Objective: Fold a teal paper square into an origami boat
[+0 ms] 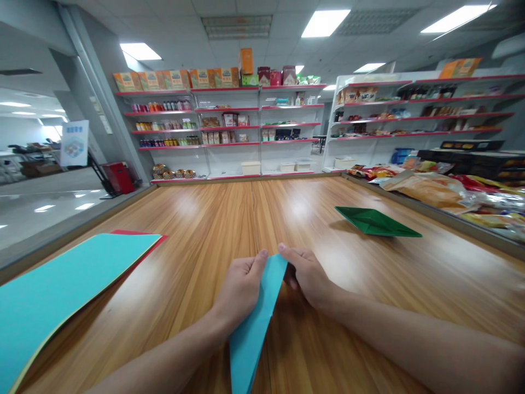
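Note:
Between my hands is a light blue folded paper (259,323), narrow and pointed, its near end running off the bottom of the view. My left hand (243,284) grips its far end from the left, thumb on top along the edge. From the right, my right hand (307,273) pinches the far right corner, with the thumb above and the fingers curled underneath. Farther off to the right, a green folded paper (375,221) rests on the wooden table (197,219), its sides raised like a shallow boat.
At the left lies a stack of coloured paper sheets (77,284), blue on top with yellow and red edges showing. Snack packets (435,189) pile up beyond the table's right edge. Stocked shelves (229,120) stand behind, and a red box (117,176) sits on the floor.

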A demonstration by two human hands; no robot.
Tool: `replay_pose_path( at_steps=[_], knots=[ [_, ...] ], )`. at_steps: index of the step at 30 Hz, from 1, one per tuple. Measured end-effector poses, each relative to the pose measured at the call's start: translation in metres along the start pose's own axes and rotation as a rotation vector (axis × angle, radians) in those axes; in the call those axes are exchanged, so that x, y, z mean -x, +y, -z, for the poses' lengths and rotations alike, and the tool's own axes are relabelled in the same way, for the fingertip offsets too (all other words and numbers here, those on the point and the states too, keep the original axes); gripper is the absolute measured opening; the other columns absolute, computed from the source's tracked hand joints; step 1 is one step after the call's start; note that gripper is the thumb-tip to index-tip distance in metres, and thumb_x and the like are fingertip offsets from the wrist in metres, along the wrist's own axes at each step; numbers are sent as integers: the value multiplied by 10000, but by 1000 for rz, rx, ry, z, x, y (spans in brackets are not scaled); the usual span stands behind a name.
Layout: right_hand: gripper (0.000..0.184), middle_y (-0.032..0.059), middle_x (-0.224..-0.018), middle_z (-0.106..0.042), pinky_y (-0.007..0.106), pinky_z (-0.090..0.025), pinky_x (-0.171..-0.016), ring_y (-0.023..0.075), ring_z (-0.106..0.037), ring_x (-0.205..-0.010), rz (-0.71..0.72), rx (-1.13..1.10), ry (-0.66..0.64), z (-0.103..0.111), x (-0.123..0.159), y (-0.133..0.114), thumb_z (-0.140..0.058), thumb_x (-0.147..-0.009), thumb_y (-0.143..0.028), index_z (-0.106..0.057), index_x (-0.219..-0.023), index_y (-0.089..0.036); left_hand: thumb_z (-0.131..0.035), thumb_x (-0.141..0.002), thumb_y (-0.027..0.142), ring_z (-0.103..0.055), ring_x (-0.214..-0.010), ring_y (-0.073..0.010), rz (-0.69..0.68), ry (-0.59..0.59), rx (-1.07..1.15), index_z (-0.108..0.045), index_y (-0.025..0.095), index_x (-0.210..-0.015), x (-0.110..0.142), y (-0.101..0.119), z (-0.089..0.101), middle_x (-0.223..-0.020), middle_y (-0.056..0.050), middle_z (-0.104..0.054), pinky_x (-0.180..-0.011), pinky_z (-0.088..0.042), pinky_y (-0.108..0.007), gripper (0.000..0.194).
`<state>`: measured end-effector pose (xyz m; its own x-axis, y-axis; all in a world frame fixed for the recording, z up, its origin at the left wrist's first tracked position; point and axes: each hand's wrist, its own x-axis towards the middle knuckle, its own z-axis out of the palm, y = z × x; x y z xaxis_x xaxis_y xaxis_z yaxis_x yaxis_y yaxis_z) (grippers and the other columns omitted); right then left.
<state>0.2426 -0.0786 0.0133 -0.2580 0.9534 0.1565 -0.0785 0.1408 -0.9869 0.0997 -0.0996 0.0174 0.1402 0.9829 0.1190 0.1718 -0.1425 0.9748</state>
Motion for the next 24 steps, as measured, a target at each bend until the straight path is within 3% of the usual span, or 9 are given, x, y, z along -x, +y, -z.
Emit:
replay_pose_path(
  at_steps=[6, 11, 15, 20, 24],
  knots=[
    [551, -42, -282, -356, 211, -171, -325, 55, -299, -264, -30, -54, 7, 4, -2, 1, -475, -836, -507, -403, -395, -185, -401, -804, 715, -251, -415, -79, 22, -146, 112, -375, 192, -543, -3, -5, 1, -472, 60, -307, -392, -204, -218, 585],
    [574, -36, -330, -390, 194, -209, -316, 62, -365, -288, 31, 49, -41, 1, 2, 5, -445, -848, -565, -421, -422, -180, -389, -872, 621, -328, -436, -96, -52, -101, 43, -457, 169, -560, 2, -5, 0, -491, 33, -379, -417, -258, -222, 554],
    [588, -37, -321, -372, 191, -185, -298, 60, -351, -271, 4, 57, -111, -2, 6, 4, -420, -847, -578, -406, -410, -185, -334, -887, 620, -380, -428, -116, -22, -115, -18, -507, 156, -524, 2, -2, -2, -467, -2, -440, -426, -285, -238, 613],
    [560, -41, -299, -361, 201, -164, -287, 64, -328, -243, -57, -1, -16, -3, 7, 2, -443, -829, -548, -391, -399, -194, -315, -855, 685, -291, -384, -98, 54, -60, -62, -375, 195, -459, 1, -5, -5, -416, 36, -311, -400, -201, -248, 633],
    [547, -39, -298, -357, 201, -184, -302, 65, -328, -260, -120, -59, 93, -4, 5, 3, -460, -815, -528, -380, -388, -195, -358, -830, 709, -296, -402, -92, 10, -69, -28, -391, 185, -473, 2, -5, -5, -442, 32, -336, -405, -205, -243, 635]
  ],
)
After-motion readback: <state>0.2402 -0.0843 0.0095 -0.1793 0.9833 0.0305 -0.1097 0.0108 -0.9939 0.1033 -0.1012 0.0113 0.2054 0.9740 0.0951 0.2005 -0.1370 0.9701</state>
